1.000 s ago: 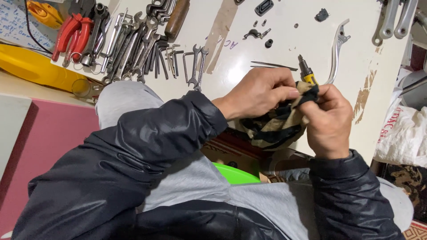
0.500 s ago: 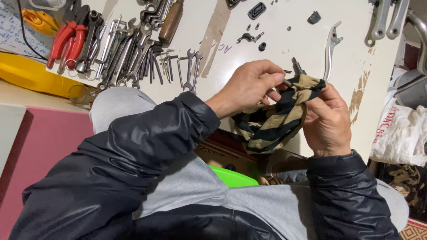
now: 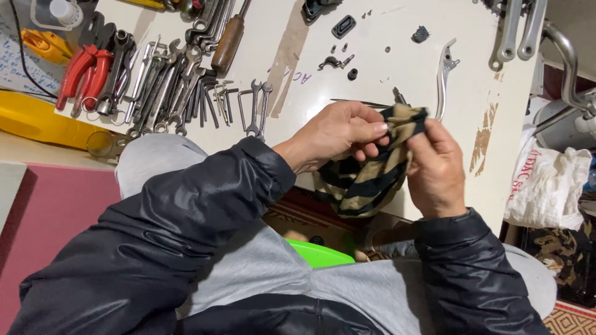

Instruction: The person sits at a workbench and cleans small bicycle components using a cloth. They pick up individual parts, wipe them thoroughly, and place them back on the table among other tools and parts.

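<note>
Red-handled pliers (image 3: 84, 71), a row of wrenches (image 3: 167, 87) and a wooden-handled tool (image 3: 228, 43) are laid on the white table (image 3: 397, 18); a silver lever (image 3: 444, 71) is placed near small black parts (image 3: 343, 26).

Soft striped cloth rag (image 3: 366, 180), matt, black and tan. Bare shiny metal wrenches (image 3: 167, 80) and brake lever (image 3: 444, 74). Glossy red plastic grips on pliers (image 3: 84, 68). Worn brown wooden handle (image 3: 228, 43). Smooth white painted surface (image 3: 385, 25), chipped and scuffed. Slightly glossy black jacket sleeve (image 3: 186, 217).
</note>
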